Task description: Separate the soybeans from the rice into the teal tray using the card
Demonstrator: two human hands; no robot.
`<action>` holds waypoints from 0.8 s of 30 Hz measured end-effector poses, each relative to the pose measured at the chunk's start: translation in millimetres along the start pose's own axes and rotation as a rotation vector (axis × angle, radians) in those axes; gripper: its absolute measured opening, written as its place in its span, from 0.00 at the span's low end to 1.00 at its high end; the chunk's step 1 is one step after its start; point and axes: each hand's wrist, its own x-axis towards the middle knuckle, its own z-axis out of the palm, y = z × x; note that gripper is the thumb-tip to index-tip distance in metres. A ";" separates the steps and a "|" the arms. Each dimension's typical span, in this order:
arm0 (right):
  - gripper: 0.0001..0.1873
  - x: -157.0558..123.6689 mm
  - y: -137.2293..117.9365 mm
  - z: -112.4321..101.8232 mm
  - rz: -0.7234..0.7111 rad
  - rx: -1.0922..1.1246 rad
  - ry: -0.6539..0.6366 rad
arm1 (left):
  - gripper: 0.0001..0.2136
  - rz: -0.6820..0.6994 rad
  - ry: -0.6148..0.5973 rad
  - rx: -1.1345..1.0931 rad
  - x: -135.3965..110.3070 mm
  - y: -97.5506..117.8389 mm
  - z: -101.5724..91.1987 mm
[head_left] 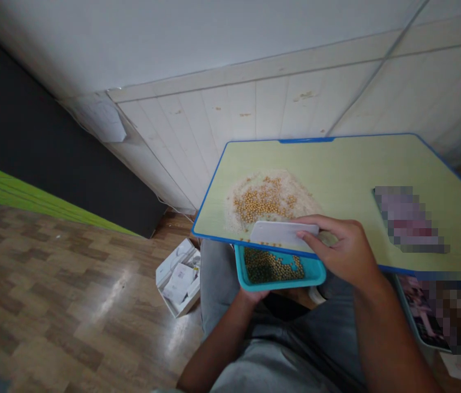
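Scraper (280, 233) pinched in right fingers (325, 224), tray (279, 285) below

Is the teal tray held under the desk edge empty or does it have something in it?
Partly full: in the teal tray, beans cover most of the floor; a bare patch shows at its right.

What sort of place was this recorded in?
Likely a plain indoor room, perhaps a home or study room: a small blue-edged desk beside a white panelled wall, wood-pattern floor, and an open white box lying on it. Seated, the person holds a white scraper and teal tray.
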 end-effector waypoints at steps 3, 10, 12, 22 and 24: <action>0.08 -1.3 -1.6 -1.3 -0.003 -0.001 -0.001 | 0.23 0.005 0.005 0.007 -0.9 -0.1 -1.2; 0.08 -3.9 -4.3 -0.3 0.005 0.042 -0.011 | 0.24 -0.052 0.014 -0.004 1.1 -0.6 -16.2; 0.08 -4.3 -3.8 0.1 0.006 0.056 -0.013 | 0.25 -0.069 0.061 -0.003 0.7 0.5 -17.8; 0.10 -3.6 -3.4 2.4 0.003 0.089 -0.001 | 0.28 -0.091 0.056 -0.082 -2.1 5.2 -6.8; 0.09 -3.3 -3.8 2.3 -0.002 0.088 -0.002 | 0.28 -0.102 0.060 -0.107 -1.5 5.9 -8.2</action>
